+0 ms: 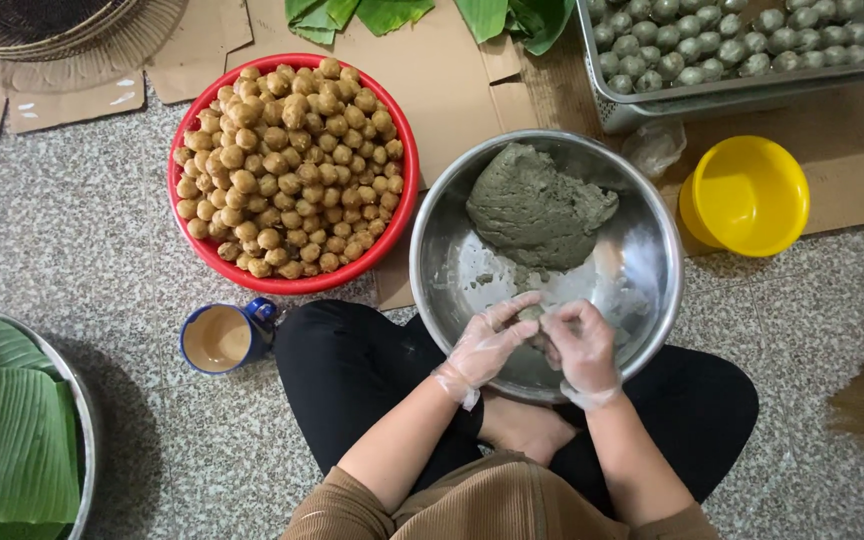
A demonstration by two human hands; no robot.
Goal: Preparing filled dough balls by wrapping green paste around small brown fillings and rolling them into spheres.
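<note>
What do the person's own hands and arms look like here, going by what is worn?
The left hand and the right hand each wear a thin, clear, loose disposable plastic glove that bunches at the wrist. Both forearms are uncovered; ribbed brown sleeves are pushed up near the elbows. No watch or jewellery shows.

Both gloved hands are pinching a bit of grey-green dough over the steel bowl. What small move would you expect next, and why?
Probably flattening the dough piece between the left hand and right hand: it sits pinched between both, apart from the big dough mass, and the brown filling balls wait nearby.
</note>
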